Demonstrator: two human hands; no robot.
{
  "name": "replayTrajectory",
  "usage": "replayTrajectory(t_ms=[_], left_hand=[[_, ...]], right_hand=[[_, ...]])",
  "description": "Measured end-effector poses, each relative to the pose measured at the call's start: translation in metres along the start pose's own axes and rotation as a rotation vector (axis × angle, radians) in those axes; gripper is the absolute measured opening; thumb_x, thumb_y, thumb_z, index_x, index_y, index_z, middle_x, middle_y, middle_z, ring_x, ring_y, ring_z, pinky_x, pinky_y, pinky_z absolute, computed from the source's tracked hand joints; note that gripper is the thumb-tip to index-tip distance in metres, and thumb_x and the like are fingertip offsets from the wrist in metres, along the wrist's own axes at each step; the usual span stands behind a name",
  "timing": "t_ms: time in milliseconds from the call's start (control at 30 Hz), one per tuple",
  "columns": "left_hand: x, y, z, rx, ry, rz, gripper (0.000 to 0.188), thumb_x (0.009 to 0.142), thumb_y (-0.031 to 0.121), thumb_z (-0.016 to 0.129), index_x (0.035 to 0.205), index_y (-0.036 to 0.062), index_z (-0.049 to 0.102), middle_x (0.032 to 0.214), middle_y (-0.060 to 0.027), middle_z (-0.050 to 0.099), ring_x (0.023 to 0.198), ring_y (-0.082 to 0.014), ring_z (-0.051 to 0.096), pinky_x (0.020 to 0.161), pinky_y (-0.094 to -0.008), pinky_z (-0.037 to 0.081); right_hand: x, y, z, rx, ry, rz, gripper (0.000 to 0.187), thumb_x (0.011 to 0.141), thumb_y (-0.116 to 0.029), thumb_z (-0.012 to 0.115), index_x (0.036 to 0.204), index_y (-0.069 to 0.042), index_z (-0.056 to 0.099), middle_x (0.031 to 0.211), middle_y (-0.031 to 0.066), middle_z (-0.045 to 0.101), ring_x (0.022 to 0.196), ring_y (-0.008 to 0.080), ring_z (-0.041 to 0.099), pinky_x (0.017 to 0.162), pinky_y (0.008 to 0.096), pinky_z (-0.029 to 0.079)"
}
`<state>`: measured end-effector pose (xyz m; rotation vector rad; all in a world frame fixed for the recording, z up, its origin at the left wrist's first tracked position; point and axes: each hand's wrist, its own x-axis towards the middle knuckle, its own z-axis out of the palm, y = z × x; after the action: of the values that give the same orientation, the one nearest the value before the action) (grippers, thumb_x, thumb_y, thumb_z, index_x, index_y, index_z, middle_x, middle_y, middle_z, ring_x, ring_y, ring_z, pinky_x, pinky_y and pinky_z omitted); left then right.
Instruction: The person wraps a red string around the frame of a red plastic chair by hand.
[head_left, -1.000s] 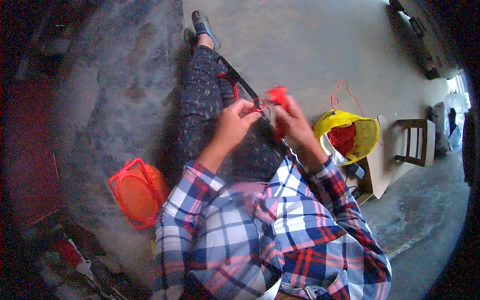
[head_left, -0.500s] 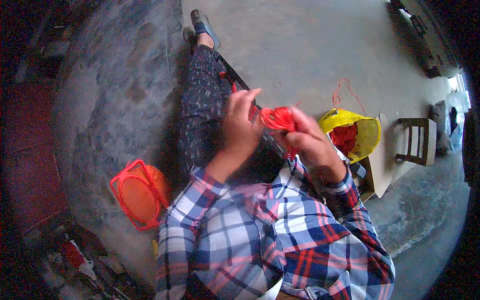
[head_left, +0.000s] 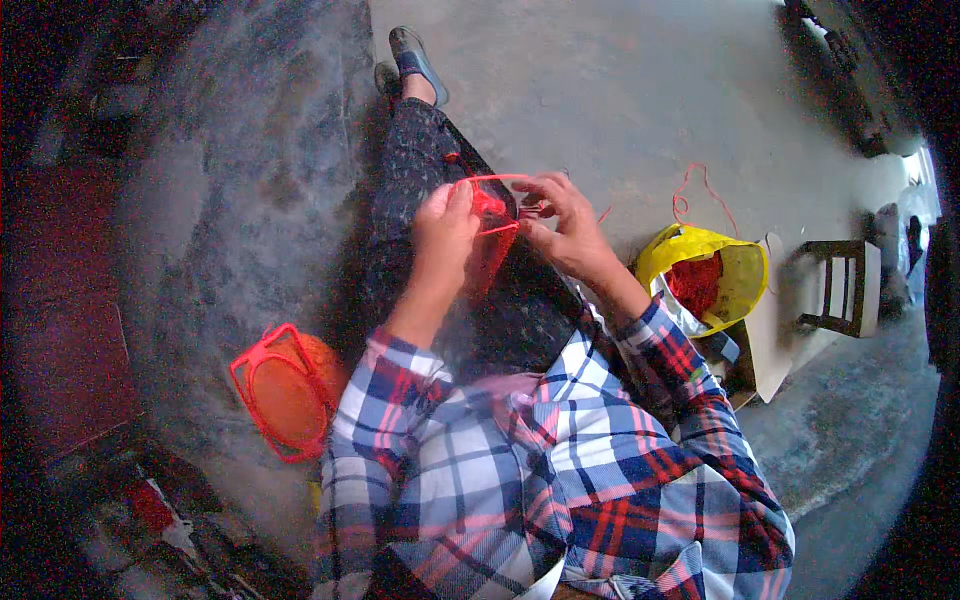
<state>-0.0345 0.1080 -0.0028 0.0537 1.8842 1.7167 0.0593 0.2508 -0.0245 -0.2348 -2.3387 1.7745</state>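
Both my hands are raised over my lap, with red cord (head_left: 497, 178) stretched between them. My left hand (head_left: 443, 228) is closed on the cord, and a small red bunch shows at its fingertips. The fingers of my right hand (head_left: 568, 228) pinch the cord's other side beside a small dark piece that I cannot make out. Below the hands, a red strip (head_left: 492, 262) lies along the dark trousers (head_left: 405, 205). To the right, a tilted yellow bucket (head_left: 742, 272) contains a tangle of red cord (head_left: 694, 284).
A red-framed object with a round orange surface (head_left: 285, 395) stands on the floor at my left. Loose red cord (head_left: 688, 190) trails on the floor behind the bucket. A cardboard box (head_left: 765, 340) and a small slatted stool (head_left: 845, 290) are at the right.
The red coil that was in my right hand no longer shows there; a red bunch is now at my left fingertips. Cord now spans both hands. My right hand has moved left and up.
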Motion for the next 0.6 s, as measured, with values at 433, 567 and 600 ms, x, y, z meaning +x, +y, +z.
replayTrajectory(t_ms=[433,567,600], left_hand=[[0.004,-0.001,0.006,-0.105,-0.205,-0.276,0.036,0.093,0.043,0.047,0.082,0.0092,0.053,0.061,-0.0001,0.048,0.037,-0.0047,0.03,0.033,-0.0195,0.021],[0.015,-0.004,0.003,-0.181,-0.176,-0.433,0.043,0.094,0.049,0.039,0.079,0.0108,0.05,0.064,-0.0044,0.054,0.036,-0.0078,0.029,0.033,-0.0241,0.021],[0.015,-0.006,0.003,-0.185,-0.18,-0.436,0.043,0.094,0.049,0.039,0.079,0.0108,0.05,0.064,-0.0044,0.054,0.036,-0.0078,0.029,0.033,-0.0241,0.021]], right_hand=[[-0.089,0.038,-0.17,1.103,0.467,0.199,0.016,0.094,-0.027,0.051,0.096,-0.012,0.055,0.079,-0.0028,0.053,0.07,0.0155,0.056,0.077,0.0344,0.048],[-0.142,0.049,-0.153,0.751,0.434,0.577,0.022,0.093,-0.027,0.052,0.104,-0.009,0.057,0.076,-0.005,0.052,0.062,0.0092,0.049,0.061,0.0253,0.042],[-0.16,0.092,-0.145,0.644,0.472,0.65,0.028,0.092,-0.028,0.053,0.11,-0.008,0.056,0.072,-0.006,0.049,0.059,0.0048,0.043,0.052,0.0206,0.034]])
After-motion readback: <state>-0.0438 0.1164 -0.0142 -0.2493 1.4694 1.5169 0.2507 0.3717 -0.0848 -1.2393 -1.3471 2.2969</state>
